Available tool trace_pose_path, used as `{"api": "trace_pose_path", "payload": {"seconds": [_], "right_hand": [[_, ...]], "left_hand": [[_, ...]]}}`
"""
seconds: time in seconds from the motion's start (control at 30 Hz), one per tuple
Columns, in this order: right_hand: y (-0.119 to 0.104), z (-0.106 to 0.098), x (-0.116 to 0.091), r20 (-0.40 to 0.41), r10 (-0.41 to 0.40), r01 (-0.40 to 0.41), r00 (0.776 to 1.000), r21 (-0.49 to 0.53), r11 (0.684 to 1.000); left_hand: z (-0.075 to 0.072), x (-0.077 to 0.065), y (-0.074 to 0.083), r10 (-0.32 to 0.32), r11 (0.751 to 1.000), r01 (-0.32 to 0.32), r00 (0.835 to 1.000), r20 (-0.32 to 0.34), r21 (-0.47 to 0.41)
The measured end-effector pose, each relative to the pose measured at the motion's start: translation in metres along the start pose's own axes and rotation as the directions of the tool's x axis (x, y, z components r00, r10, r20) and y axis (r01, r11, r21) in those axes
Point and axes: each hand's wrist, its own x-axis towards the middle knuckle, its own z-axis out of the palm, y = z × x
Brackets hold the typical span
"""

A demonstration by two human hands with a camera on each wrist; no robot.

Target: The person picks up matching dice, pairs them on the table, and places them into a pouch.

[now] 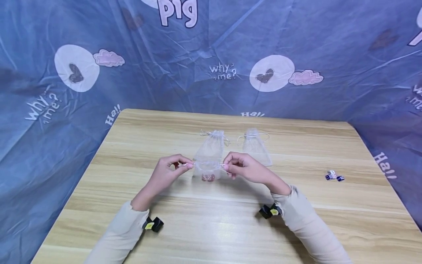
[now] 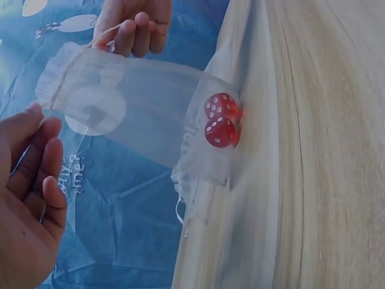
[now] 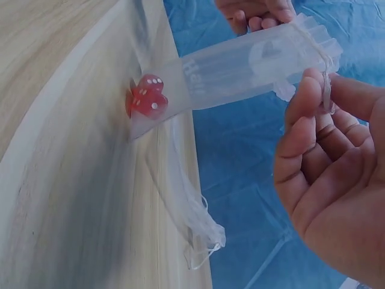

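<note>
A sheer white drawstring pouch (image 2: 144, 84) hangs between the two hands, its gathered mouth up and its bottom at the wooden table. Red dice (image 2: 221, 120) with white dots lie in its bottom and show through the mesh. At one side of the mouth, my left hand (image 1: 168, 169) pinches the cord between thumb and forefinger. My right hand (image 1: 245, 167) pinches the cord at the opposite side, the other fingers loosely curled. In the right wrist view the cord (image 3: 326, 90) runs to the right fingertips. A small red thing (image 1: 176, 165) shows in the gap of the left hand.
Behind the held pouch a second sheer pouch (image 1: 212, 143) lies flat on the table (image 1: 132, 146). Another pouch (image 1: 255, 146) lies to its right, beyond the right hand. Several blue and white dice (image 1: 333, 175) sit together at the right. A printed blue cloth (image 1: 184, 91) hangs behind the table.
</note>
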Motion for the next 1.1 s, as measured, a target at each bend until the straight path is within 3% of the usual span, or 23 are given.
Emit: {"api": "trace_pose_path", "payload": {"seconds": [0.5,1.1], "right_hand": [[0.004,-0.01,-0.007,-0.051,0.075,-0.078,0.996,-0.062,0.995],[0.004,-0.029,-0.02,-0.101,0.125,-0.135,0.987,-0.094,0.986]], "left_hand": [[-0.011,-0.003,-0.008,0.004,1.0,-0.004,1.0,-0.009,-0.017],[-0.021,-0.003,-0.012,0.059,0.998,-0.058,0.998,-0.026,0.026]]}}
